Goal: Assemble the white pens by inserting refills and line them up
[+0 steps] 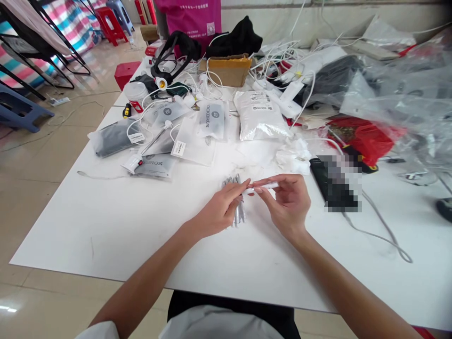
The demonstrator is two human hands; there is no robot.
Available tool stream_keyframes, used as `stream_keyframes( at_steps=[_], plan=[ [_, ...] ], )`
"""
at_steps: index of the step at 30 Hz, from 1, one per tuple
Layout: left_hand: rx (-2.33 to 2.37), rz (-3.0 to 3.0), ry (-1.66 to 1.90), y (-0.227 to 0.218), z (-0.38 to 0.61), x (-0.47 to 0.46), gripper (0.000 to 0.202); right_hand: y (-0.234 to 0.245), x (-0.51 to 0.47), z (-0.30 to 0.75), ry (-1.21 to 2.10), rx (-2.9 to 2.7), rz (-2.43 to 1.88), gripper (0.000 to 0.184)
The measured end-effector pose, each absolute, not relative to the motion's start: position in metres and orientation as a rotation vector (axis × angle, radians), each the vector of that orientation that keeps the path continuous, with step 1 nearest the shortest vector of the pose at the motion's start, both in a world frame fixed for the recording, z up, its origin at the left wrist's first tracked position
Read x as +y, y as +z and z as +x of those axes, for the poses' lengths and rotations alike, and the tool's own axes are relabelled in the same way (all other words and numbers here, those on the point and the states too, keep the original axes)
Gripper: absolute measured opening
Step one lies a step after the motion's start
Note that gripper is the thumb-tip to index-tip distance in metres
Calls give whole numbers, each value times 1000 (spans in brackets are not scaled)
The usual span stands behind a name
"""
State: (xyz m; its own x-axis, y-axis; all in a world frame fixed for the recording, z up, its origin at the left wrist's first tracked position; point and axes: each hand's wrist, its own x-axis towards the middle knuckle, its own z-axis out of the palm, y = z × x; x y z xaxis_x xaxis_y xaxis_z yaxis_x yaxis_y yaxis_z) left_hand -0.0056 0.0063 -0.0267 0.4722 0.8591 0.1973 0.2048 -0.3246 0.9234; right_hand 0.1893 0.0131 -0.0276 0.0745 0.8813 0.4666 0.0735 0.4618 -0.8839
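Right hand [287, 205] pinches a slim white stick [268, 186] between thumb and fingertips, just above a bundle of silver rods [237, 202].
In the head view, the left hand [219, 210] lies half-curled across those rods on the white table [106, 226], its fingertips almost meeting the stick; whether it grips the rods cannot be told. Farther up the table lie labelled translucent pouches [190, 146], a silver foil bag [259, 117] and a cardboard box [228, 70] among white cables [278, 61]. To the right of the hands, a black object [319, 176], partly pixelated, sits near a grey cable [383, 233].
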Motion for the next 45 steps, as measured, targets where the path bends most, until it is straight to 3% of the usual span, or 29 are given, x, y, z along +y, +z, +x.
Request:
stream_keyframes(
  at_steps=[4,9,19,32,37,43,45],
  plan=[
    [933,1760,1037,-31,-6,12,38,-34,17,195,718,-1388,-1000,34],
    [1041,1775,1132,-29,-11,17,18,-36,22,203,691,-1562,-1109,19],
    [1106,2324,1257,-42,-24,30,17,-39,20,201,681,-1862,-1017,14],
    [1049,2424,1253,-50,-24,31,13,-42,24,208,620,-1943,-1080,10],
    [1037,2443,1233,-50,-23,31,13,-43,25,209,554,-1996,-1149,23],
    [1023,2447,1271,-46,-22,31,10,-45,26,210,564,-2015,-1034,10],
    [1014,2451,1269,-46,-22,30,10,-44,27,211,494,-2033,-1026,16]
  ],
)
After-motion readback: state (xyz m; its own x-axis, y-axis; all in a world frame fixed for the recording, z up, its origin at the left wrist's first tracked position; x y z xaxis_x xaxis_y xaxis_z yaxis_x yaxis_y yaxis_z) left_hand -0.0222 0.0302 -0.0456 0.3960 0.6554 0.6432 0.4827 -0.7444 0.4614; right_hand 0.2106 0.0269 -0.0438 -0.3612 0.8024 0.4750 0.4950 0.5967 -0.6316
